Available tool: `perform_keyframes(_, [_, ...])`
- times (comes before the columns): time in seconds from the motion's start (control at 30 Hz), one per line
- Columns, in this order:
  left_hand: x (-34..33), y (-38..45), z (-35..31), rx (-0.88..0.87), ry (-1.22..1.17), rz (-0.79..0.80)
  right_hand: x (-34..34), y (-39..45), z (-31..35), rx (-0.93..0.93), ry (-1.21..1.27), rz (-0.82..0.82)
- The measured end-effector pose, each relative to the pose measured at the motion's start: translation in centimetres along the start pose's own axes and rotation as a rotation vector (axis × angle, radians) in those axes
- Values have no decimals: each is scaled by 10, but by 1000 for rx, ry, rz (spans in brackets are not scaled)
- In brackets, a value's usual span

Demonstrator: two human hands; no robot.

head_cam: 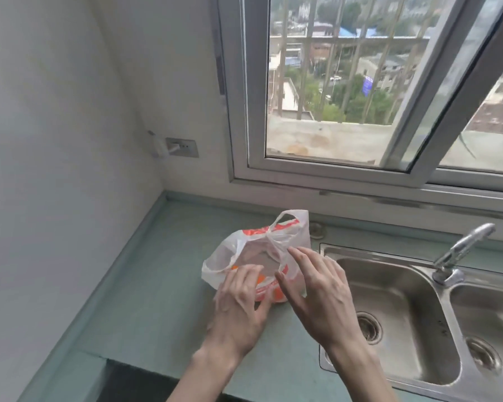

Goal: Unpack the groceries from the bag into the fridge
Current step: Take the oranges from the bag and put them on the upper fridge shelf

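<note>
A white plastic grocery bag [254, 250] with orange print sat on the green counter [157, 300], just left of the steel double sink [389, 300], its handles knotted at the top. The left hand [240, 309] lay against the bag's near side with fingers loosely spread. The right hand [317, 291] reached over the bag's right edge, fingers straight and slightly apart, fingertips touching the plastic.

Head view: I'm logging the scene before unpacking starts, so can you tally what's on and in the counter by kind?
Plastic bag: 1
Hands on the bag: 2, left and right
Sink basins: 2, near and far
Faucet: 1
Total: 6
</note>
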State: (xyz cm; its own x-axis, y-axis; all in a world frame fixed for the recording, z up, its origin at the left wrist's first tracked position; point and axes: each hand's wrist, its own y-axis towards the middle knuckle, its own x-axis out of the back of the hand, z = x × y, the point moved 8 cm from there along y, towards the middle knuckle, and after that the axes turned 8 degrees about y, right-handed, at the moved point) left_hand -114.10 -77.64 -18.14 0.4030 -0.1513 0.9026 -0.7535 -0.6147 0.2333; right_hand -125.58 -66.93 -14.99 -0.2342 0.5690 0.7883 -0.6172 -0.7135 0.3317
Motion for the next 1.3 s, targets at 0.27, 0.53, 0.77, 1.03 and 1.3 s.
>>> perform_keyframes(0.27, [-71,50,75,-10,-35,224,-66,35,-7,-137,-25,60])
perform_keyframes(0.53, [-95,72,104,23,-87,246,-129,58,-18,-215,180,197])
perform_keyframes(0.77, [-107,94,113,-20,-38,243,-196,94,-41,-218,66,444])
perform_keyframes(1.03, [-134,113,135,-64,186,403,-198,81,-97,-388,-278,686])
perform_keyframes(1.3, [-148,91,169,149,391,644,-203,79,-105,-424,-302,804])
